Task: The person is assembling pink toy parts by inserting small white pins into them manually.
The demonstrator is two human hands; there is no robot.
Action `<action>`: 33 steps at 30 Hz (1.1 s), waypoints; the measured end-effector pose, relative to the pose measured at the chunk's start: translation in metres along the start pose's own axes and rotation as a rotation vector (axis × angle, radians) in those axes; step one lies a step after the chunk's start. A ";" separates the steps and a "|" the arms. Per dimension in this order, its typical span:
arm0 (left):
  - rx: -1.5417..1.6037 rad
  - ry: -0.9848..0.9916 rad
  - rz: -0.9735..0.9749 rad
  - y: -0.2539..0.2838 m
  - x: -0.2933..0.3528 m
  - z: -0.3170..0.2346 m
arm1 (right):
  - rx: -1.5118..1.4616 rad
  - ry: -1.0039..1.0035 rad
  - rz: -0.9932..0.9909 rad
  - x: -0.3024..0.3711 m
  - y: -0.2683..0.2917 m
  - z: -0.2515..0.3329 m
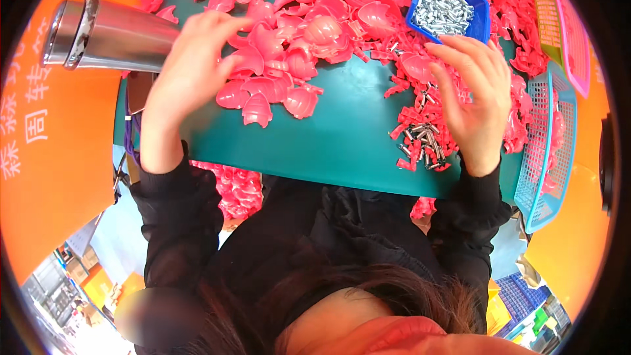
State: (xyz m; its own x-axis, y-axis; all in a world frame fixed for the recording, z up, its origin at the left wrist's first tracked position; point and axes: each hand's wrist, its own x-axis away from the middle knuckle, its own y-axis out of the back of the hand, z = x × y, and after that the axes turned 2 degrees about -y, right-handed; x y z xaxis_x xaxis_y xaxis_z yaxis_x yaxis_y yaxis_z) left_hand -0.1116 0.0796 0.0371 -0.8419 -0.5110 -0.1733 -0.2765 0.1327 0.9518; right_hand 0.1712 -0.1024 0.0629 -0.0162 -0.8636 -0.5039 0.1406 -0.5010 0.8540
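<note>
Green bench (342, 138) carrying a far heap of pink plastic shells (315, 20), which spills toward the near edge. The shells look light, thin-walled and stiff, probably smooth; a pinch on the rim should hold one. Blue tray (480, 23) of small metal pins (444, 3), far right; loose pins (424, 141) lie near right. Left hand (190, 69): fingers spread, released, reaching over the shells' left margin. Right hand (476, 92): fingers loosely curled above the loose pins; whether it grasps anything cannot be told.
</note>
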 end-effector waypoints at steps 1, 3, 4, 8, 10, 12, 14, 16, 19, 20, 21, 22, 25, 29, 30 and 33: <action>-0.002 0.001 0.000 -0.003 0.002 0.000 | -0.014 0.025 0.024 0.001 -0.005 0.002; 0.044 0.074 0.026 -0.009 0.005 -0.002 | -0.052 0.020 0.028 0.004 -0.014 0.001; 0.148 0.143 -0.001 -0.010 0.005 -0.006 | -0.060 0.026 0.033 0.005 -0.018 0.001; 0.019 0.083 -0.117 -0.011 0.002 -0.006 | -0.115 0.039 0.025 0.006 -0.023 0.000; 0.066 0.239 -0.189 -0.009 0.000 -0.010 | -0.135 0.039 0.012 0.006 -0.024 -0.001; 0.178 0.247 -0.303 -0.006 -0.008 -0.021 | -0.250 0.043 0.044 0.006 -0.023 0.002; 0.459 0.253 -0.442 0.000 -0.020 -0.040 | -0.386 -0.017 0.082 0.008 -0.025 0.008; 0.641 0.235 -0.421 -0.006 -0.030 -0.066 | -0.777 -0.211 0.139 0.012 -0.029 0.019; 0.680 0.100 -0.337 -0.028 -0.042 -0.089 | -1.184 -0.442 0.202 0.013 -0.027 0.030; 0.711 0.127 -0.274 -0.032 -0.042 -0.098 | -1.185 -0.443 0.199 0.011 -0.025 0.031; 0.780 0.109 -0.241 -0.040 -0.042 -0.104 | -1.249 -0.514 0.184 0.011 -0.025 0.031; 0.906 0.169 -0.216 -0.041 -0.043 -0.111 | -1.313 -0.585 0.168 0.011 -0.025 0.029; 1.293 0.273 -0.086 -0.046 -0.047 -0.115 | -1.354 -0.601 0.166 0.017 -0.030 0.013; 1.654 0.371 0.136 -0.047 -0.051 -0.113 | -1.340 -0.616 0.196 0.019 -0.030 0.008; 1.649 0.374 0.130 -0.047 -0.051 -0.112 | -1.346 -0.609 0.197 0.018 -0.030 0.008; 1.655 0.339 0.156 -0.049 -0.049 -0.112 | -1.284 -0.658 0.193 0.021 -0.029 0.009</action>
State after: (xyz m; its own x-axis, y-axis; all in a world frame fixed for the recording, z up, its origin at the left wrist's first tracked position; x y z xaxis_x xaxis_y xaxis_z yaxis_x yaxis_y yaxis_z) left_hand -0.0049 0.0028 0.0270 -0.8370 -0.5243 0.1566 -0.5435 0.7635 -0.3488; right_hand 0.1576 -0.1064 0.0292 -0.2869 -0.9565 0.0531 0.9580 -0.2862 0.0208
